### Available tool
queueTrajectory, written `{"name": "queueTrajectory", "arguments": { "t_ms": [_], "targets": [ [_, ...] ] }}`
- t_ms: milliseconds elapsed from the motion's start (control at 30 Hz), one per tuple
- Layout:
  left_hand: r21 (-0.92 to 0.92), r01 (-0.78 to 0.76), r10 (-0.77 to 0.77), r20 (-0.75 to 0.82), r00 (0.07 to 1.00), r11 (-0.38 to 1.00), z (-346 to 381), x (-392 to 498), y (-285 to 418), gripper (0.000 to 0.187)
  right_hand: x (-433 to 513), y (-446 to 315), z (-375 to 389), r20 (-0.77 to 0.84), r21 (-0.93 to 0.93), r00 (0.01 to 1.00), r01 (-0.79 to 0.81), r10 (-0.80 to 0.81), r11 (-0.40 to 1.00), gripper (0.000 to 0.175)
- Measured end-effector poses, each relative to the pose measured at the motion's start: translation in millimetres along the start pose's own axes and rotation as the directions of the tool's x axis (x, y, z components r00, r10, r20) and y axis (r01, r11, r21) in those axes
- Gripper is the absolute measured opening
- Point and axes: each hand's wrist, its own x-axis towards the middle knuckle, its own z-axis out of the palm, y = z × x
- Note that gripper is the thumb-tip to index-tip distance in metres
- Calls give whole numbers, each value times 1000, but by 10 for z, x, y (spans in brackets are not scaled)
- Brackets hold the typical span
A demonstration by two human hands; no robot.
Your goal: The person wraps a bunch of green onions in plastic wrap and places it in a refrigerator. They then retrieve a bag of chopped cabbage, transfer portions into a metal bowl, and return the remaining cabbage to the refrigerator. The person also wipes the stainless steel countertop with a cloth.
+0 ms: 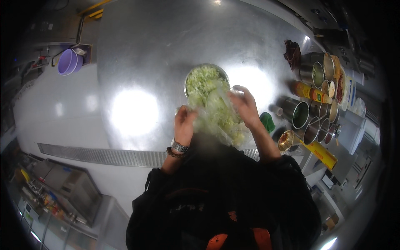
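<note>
A round metal bowl of chopped pale green vegetable stands on the steel worktop in front of me. Nearer my body, a clear plastic bag holds more of the same vegetable, its mouth reaching over the bowl's near side. My left hand pinches the bag's left edge between thumb and fingers. On the opposite side, my right hand grips the bag's other edge, somewhat blurred. A watch and a beaded bracelet circle my left wrist. Plastic and vegetable hide the bowl's near rim.
Metal pots, a yellow-labelled bottle and a small cup crowd the right side of the steel worktop. A green cloth lies close to my right forearm. Beyond the worktop's left edge sits a purple bucket.
</note>
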Motion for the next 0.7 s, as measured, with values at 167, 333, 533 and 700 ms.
{"name": "queueTrajectory", "arguments": {
  "t_ms": [167,333,533,700],
  "targets": [
    [-21,163,-163,-8,987,986,129,85,59,35,83,-71,-94,144,20,988,-50,47,999,31],
    [-159,230,-224,53,973,960,224,179,26,47,-24,-212,-179,107,-19,983,-146,147,989,28],
    [-178,325,-278,246,929,929,154,252,-65,40,-119,-314,-17,154,248,975,-194,159,949,29],
    [-417,537,-477,246,844,733,200,273,6,41,-128,-246,29,132,304,975,-210,177,929,24]
  ]
}}
